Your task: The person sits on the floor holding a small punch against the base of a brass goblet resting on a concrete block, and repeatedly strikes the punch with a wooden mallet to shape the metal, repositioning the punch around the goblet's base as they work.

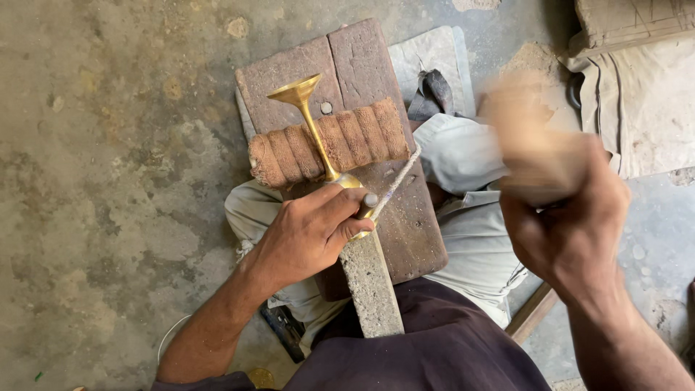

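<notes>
My left hand (308, 232) grips the wide base of a brass goblet-shaped piece (311, 123). Its stem lies across a roll of coiled brown rope (347, 141), and its flared cup points away from me. The rope roll rests on a worn wooden board (405, 224) over my lap. My right hand (572, 232) is raised at the right and holds a blurred wooden mallet (532, 137). A rough grey bar (371, 282) runs from under my left hand toward my body.
A stained concrete floor (108, 181) fills the left side. A flat stone slab (434, 54) lies behind the board, and a dark foot (434, 90) rests on it. Pale cloth (644, 101) and a wooden block (630, 22) sit at the upper right.
</notes>
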`<state>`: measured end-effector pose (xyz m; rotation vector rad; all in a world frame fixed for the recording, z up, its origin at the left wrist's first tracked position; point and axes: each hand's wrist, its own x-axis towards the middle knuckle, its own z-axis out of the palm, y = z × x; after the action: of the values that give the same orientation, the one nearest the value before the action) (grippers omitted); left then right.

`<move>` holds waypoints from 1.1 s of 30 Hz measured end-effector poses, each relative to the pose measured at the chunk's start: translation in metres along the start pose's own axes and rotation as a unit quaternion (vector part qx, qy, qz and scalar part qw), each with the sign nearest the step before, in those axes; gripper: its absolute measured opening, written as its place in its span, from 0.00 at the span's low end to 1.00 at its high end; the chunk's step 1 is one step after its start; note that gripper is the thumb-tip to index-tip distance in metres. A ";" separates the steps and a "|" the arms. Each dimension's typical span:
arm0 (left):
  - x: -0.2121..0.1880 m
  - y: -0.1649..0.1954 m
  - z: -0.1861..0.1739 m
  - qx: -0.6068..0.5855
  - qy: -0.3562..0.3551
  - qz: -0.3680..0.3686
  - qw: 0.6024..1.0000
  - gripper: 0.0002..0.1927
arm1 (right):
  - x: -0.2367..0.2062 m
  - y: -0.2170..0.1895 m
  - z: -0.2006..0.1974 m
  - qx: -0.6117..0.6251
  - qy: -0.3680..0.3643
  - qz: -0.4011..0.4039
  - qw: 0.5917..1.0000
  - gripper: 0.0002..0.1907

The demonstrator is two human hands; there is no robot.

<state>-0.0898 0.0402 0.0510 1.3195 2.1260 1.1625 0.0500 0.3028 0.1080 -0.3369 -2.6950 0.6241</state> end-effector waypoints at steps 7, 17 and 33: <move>0.000 -0.002 0.000 0.002 -0.003 0.006 1.000 0.16 | 0.003 -0.004 0.000 0.171 -0.013 0.168 0.971 0.15; 0.001 -0.001 -0.003 0.012 -0.018 0.001 1.000 0.15 | -0.004 -0.007 -0.008 -0.148 -0.022 0.001 0.989 0.16; -0.082 0.013 0.034 -0.117 0.268 -0.255 0.922 0.13 | -0.005 -0.064 0.092 0.093 -0.171 0.013 0.981 0.25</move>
<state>-0.0199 -0.0134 0.0335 0.3088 2.3777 1.5874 0.0096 0.2104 0.0593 -0.2329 -2.9239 1.0163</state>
